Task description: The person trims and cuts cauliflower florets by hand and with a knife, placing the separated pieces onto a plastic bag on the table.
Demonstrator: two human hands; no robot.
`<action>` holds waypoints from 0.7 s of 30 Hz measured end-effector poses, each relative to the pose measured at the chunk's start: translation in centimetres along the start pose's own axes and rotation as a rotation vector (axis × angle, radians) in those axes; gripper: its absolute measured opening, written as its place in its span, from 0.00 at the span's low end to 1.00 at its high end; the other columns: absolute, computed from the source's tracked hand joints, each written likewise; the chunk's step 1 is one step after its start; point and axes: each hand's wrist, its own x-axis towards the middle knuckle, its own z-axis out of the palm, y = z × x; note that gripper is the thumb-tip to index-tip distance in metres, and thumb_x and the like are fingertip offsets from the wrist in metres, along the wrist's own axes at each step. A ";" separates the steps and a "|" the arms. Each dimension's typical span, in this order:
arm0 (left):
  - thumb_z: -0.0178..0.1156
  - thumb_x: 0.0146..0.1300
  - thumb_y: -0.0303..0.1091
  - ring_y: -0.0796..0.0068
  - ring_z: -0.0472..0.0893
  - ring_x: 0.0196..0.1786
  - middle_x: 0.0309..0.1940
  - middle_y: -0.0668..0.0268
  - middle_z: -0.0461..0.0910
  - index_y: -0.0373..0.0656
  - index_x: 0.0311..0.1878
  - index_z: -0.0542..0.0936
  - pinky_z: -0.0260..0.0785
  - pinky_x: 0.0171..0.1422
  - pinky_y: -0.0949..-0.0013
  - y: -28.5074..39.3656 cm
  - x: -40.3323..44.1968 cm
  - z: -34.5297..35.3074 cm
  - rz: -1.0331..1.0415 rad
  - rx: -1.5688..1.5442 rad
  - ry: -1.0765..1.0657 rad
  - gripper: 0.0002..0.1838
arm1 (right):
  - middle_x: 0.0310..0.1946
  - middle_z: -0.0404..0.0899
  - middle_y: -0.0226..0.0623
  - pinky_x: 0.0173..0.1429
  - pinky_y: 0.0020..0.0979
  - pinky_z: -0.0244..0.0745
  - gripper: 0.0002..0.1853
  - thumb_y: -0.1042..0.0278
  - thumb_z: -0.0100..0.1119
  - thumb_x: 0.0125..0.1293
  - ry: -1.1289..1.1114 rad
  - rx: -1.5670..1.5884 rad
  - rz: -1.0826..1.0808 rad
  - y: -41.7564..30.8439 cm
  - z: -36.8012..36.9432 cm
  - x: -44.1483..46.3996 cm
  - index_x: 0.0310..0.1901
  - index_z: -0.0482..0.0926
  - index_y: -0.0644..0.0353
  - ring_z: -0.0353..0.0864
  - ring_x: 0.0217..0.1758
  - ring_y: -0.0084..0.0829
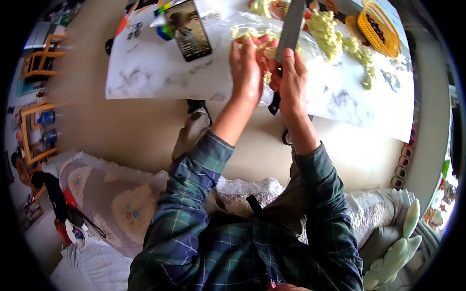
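Note:
My right hand (pixel 293 80) is closed round the black handle of a knife (pixel 291 30), whose broad blade points away from me, up past the far side of the table. Close beside it, my left hand (pixel 246 68) has its fingers bent around a pale piece of cauliflower (pixel 264 44), partly hidden by the fingers. Under both hands lies a clear plastic bag (pixel 221 36) with small pale florets (pixel 240 33) on it. Larger cauliflower pieces (pixel 324 36) rest to the right of the blade.
A phone (pixel 188 31) with a lit screen leans on a colourful block at the left of the marble-patterned table (pixel 145 77). At the far right stands a yellow basket (pixel 371 24) with dark round fruit. A quilted sofa (pixel 111 203) is behind me, with a green plush rabbit (pixel 398 257).

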 end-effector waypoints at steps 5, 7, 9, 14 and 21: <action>0.51 0.66 0.21 0.68 0.76 0.58 0.55 0.55 0.75 0.36 0.57 0.71 0.71 0.59 0.71 0.6 0.7 0.0 0.182 0.466 -0.140 0.16 | 0.23 0.77 0.36 0.17 0.19 0.55 0.19 0.54 0.43 0.77 -0.071 -0.118 0.001 -1.1 -1.5 1.0 0.40 0.71 0.64 0.59 0.15 0.14; 0.49 0.63 0.17 0.68 0.77 0.57 0.55 0.55 0.75 0.35 0.58 0.72 0.71 0.58 0.71 0.6 1.2 -0.3 0.238 0.613 -0.167 0.19 | 0.22 0.78 0.38 0.15 0.19 0.54 0.19 0.54 0.42 0.77 -0.056 -0.132 -0.003 -1.8 -2.2 1.1 0.37 0.71 0.64 0.59 0.13 0.14; 0.48 0.59 0.13 0.66 0.78 0.57 0.56 0.57 0.76 0.36 0.57 0.75 0.72 0.55 0.69 0.4 1.8 -0.7 0.568 0.834 -0.255 0.22 | 0.21 0.78 0.37 0.16 0.19 0.54 0.20 0.54 0.43 0.77 -0.055 -0.112 -0.025 -2.2 -3.5 1.5 0.40 0.72 0.65 0.59 0.13 0.13; 0.42 0.61 0.12 0.70 0.75 0.61 0.59 0.61 0.76 0.40 0.53 0.80 0.66 0.63 0.71 1.6 0.7 -0.5 0.527 1.090 -0.374 0.23 | 0.24 0.78 0.30 0.19 0.19 0.60 0.18 0.56 0.54 0.72 0.084 -0.384 -0.277 -3.9 -7.7 2.3 0.51 0.79 0.62 0.65 0.17 0.13; 0.52 0.54 0.11 0.64 0.70 0.63 0.60 0.75 0.77 0.47 0.37 0.84 0.58 0.70 0.67 1.4 0.3 -0.6 0.740 1.348 -0.655 0.18 | 0.37 0.84 0.42 0.45 0.34 0.74 0.19 0.58 0.69 0.57 0.189 -0.957 -0.354 -3.4 -12.6 2.2 0.46 0.81 0.61 0.82 0.37 0.33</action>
